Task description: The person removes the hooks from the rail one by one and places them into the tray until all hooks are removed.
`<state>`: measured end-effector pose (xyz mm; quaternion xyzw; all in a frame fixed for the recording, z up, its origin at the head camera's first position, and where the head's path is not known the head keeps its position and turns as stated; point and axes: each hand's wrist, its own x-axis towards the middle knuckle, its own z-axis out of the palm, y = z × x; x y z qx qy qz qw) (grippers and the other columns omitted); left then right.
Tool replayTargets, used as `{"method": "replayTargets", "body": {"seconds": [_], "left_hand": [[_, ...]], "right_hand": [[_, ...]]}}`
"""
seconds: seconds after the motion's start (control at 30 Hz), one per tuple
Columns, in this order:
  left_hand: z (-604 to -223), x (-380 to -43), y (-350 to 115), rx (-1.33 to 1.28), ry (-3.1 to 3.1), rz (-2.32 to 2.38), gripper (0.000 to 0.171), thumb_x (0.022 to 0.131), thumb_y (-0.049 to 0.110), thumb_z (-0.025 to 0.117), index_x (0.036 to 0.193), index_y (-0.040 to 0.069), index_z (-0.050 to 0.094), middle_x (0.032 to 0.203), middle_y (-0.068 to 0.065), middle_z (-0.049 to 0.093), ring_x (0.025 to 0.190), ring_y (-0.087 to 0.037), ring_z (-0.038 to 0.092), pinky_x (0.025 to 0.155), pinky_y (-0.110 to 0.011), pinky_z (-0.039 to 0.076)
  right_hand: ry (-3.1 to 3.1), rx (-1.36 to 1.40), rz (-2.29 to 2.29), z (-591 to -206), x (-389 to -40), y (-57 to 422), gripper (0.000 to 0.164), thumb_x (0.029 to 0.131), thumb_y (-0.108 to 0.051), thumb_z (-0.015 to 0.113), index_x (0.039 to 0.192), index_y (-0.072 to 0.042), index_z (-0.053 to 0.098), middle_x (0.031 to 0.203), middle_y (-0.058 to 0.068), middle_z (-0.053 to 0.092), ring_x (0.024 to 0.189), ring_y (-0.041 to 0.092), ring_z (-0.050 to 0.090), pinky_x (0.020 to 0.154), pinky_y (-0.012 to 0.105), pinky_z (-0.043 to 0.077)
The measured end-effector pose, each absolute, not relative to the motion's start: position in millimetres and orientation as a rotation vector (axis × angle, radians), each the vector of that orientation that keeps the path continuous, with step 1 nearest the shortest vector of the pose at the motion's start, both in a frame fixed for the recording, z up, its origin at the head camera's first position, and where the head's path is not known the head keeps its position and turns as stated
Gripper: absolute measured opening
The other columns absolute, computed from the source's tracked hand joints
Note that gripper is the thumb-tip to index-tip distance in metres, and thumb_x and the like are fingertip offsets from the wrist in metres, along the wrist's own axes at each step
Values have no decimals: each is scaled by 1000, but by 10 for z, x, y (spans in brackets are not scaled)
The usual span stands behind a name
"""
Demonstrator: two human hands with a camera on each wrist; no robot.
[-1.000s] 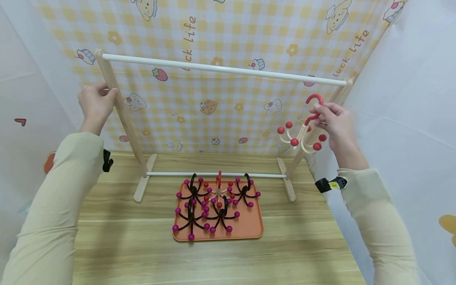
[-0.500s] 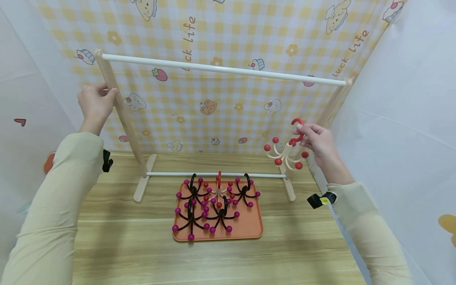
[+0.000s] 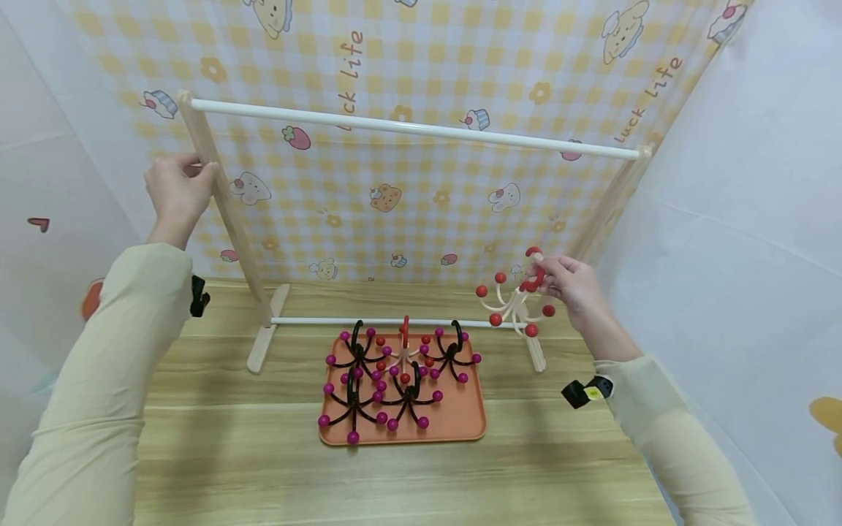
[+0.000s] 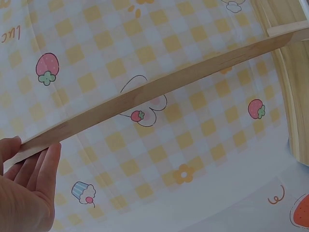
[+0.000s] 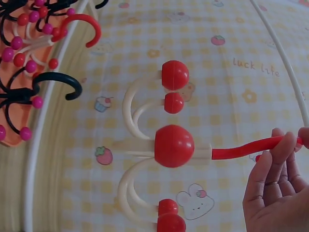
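Note:
My left hand [image 3: 180,191] grips the left wooden post [image 3: 232,219] of a rack, thumb and fingers on either side of it in the left wrist view. Between thumb and fingers, my right hand [image 3: 571,286] pinches the red hook of a multi-arm hanger [image 3: 513,305] with cream arms and red ball tips. This hanger is in the air before the right post, its arms downward. On an orange tray [image 3: 463,424] lie several black hangers [image 3: 411,394] with magenta balls and one cream hanger [image 3: 405,354] with a red hook.
A white top rod [image 3: 414,128] joins the rack's posts, with a thinner white lower rod [image 3: 316,321] just behind the tray. Wooden feet [image 3: 534,343] stand on the wood-grain table [image 3: 408,482]. A checked cloth [image 3: 395,161] hangs behind.
My right hand has moved down and to the left with the red-hooked hanger, away from beside the right post's upper part. The left hand stays on the left post.

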<state>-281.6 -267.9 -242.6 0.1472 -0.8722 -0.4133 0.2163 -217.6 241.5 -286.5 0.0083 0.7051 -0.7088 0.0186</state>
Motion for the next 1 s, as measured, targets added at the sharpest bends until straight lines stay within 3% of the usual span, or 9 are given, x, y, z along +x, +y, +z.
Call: {"method": "replayTargets", "body": {"seconds": [0.37, 0.8, 1.0], "left_hand": [[-2418, -2822, -2669, 412, -2417, -1144, 44, 88, 30, 46, 126, 8, 49, 118, -14, 52, 120, -22, 37, 88, -32, 41], [-2425, -2824, -2674, 423, -2422, -1133, 43, 88, 31, 46, 125, 9, 50, 117, -14, 52, 114, -24, 44, 86, -30, 42], [-2420, -2824, -2667, 423, -2423, -1124, 43, 88, 31, 46, 125, 9, 50, 117, -15, 53, 113, -24, 45, 85, -29, 43]], "right_hand": [[2261, 21, -2018, -3157, -2108, 2385, 22, 86, -24, 58, 76, -5, 62, 69, 1, 61, 56, 8, 53, 57, 19, 48], [2298, -70, -1816, -3448, -1979, 2308, 18, 88, -19, 54, 76, -7, 60, 68, 1, 60, 60, 9, 55, 62, 23, 49], [2246, -117, -1760, -3603, -1928, 2296, 18, 88, -16, 52, 81, -2, 60, 72, 4, 61, 61, 10, 55, 65, 27, 50]]}}
